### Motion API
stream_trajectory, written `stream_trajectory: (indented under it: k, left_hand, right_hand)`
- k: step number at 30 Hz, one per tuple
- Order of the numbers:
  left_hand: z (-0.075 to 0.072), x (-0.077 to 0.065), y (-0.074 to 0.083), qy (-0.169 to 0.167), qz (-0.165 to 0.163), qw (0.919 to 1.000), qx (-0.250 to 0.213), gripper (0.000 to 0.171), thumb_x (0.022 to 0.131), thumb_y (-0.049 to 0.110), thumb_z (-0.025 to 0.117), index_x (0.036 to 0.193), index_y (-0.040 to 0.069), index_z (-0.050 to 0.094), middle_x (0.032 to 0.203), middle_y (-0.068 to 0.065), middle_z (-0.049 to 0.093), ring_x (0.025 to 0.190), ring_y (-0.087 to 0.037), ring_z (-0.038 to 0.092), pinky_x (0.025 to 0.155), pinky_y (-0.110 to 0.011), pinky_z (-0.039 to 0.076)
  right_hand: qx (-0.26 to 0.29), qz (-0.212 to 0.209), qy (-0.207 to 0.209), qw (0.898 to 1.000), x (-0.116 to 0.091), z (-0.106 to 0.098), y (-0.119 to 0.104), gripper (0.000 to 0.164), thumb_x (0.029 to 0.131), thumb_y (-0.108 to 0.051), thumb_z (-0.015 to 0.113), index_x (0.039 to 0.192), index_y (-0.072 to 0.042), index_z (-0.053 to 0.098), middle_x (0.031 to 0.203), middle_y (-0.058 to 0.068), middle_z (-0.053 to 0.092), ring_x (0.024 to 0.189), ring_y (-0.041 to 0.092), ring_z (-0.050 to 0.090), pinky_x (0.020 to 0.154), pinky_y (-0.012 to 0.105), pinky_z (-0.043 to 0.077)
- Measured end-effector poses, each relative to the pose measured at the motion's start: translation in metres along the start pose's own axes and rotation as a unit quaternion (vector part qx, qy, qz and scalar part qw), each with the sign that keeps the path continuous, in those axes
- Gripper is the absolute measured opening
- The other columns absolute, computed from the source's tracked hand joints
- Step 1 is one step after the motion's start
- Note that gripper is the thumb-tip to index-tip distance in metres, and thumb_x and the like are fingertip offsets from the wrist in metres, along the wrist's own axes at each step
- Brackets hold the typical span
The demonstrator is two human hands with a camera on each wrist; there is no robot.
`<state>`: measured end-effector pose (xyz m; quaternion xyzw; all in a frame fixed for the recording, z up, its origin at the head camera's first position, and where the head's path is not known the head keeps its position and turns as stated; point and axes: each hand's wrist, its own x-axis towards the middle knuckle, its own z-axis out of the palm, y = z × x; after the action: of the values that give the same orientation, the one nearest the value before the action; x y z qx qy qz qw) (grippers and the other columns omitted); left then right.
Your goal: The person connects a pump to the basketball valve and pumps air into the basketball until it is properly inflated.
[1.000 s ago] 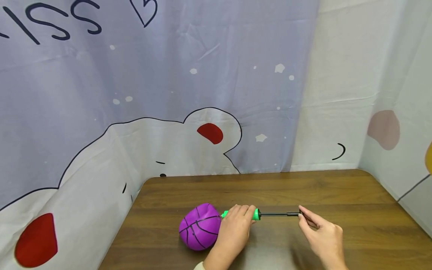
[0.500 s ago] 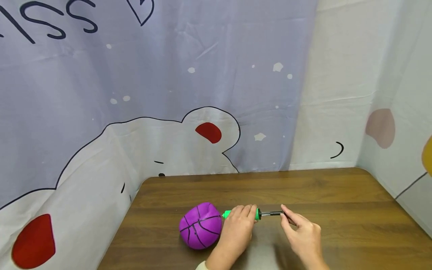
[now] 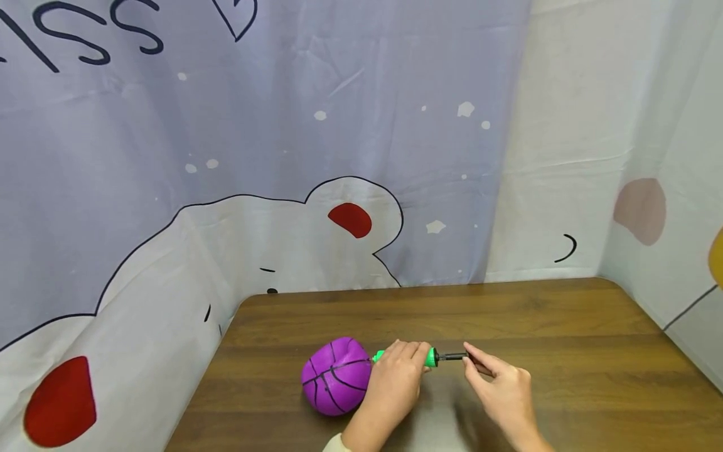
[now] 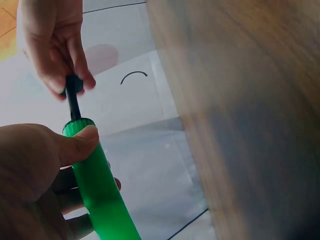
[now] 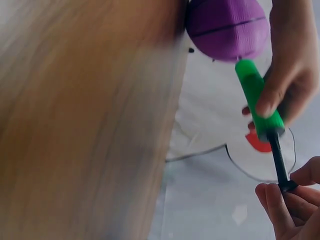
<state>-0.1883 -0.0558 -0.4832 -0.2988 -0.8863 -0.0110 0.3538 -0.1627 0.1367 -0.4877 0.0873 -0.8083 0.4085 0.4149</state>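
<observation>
My left hand [image 3: 397, 376] grips the green barrel of a hand pump [image 4: 102, 190], thumb along its near end in the left wrist view. At the other end of the pump, my right hand [image 3: 503, 386] pinches the black handle [image 5: 286, 186] between thumb and fingers. A short length of black rod shows between handle and barrel. The pump's nozzle end meets a purple ball [image 3: 337, 376] with black basketball lines. A dent shows in the ball's top, so it looks partly deflated. Most of the barrel is hidden under the left hand in the head view.
The ball lies on a brown wooden table [image 3: 282, 320]. A printed cloth [image 3: 429, 157] hangs behind the table, and a pale cloth [image 3: 666, 251] hangs along its right side.
My right hand has moved left, toward the left hand, pushing the pump's rod into the barrel. The left hand and the ball have stayed nearly in place.
</observation>
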Motion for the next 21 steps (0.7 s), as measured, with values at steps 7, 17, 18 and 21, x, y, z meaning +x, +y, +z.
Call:
stream_trajectory:
  k: [7, 17, 18, 21]
  left_hand:
    - [-0.002, -0.001, -0.004, -0.018, -0.011, 0.9998, 0.003, 0.040, 0.079, 0.032, 0.082, 0.111, 0.014, 0.066, 0.103, 0.005, 0.072, 0.100, -0.011, 0.068, 0.102, -0.033, 0.053]
    - [-0.001, -0.002, -0.005, -0.016, -0.011, 0.9998, -0.003, 0.041, 0.080, 0.031, 0.082, 0.114, 0.014, 0.068, 0.105, 0.004, 0.072, 0.099, -0.012, 0.068, 0.100, -0.031, 0.054]
    - [-0.001, -0.002, -0.005, -0.014, -0.010, 0.9999, -0.002, 0.041, 0.080, 0.031, 0.082, 0.114, 0.014, 0.068, 0.104, 0.004, 0.072, 0.098, -0.012, 0.068, 0.100, -0.031, 0.054]
    - [0.001, -0.001, -0.006, -0.004, -0.006, 1.0000, 0.006, 0.040, 0.079, 0.031, 0.083, 0.111, 0.014, 0.068, 0.102, 0.004, 0.072, 0.095, -0.013, 0.068, 0.098, -0.029, 0.054]
  right_hand:
    - [-0.041, 0.057, 0.003, 0.998, 0.007, -0.027, 0.010, 0.027, 0.075, 0.002, 0.078, 0.099, -0.010, 0.082, 0.082, 0.007, 0.077, 0.073, -0.025, 0.054, 0.044, 0.010, 0.042]
    - [-0.055, 0.060, 0.006, 0.997, 0.009, -0.039, 0.013, 0.027, 0.076, 0.001, 0.079, 0.100, -0.011, 0.082, 0.080, 0.008, 0.077, 0.073, -0.026, 0.053, 0.047, 0.008, 0.042]
    - [-0.055, 0.060, 0.007, 0.997, 0.009, -0.039, 0.013, 0.027, 0.076, 0.001, 0.079, 0.100, -0.011, 0.082, 0.081, 0.007, 0.077, 0.074, -0.026, 0.053, 0.048, 0.007, 0.043]
    - [-0.055, 0.063, 0.008, 0.996, 0.008, -0.035, 0.012, 0.027, 0.076, 0.000, 0.079, 0.100, -0.012, 0.083, 0.081, 0.006, 0.077, 0.074, -0.026, 0.054, 0.052, 0.006, 0.044]
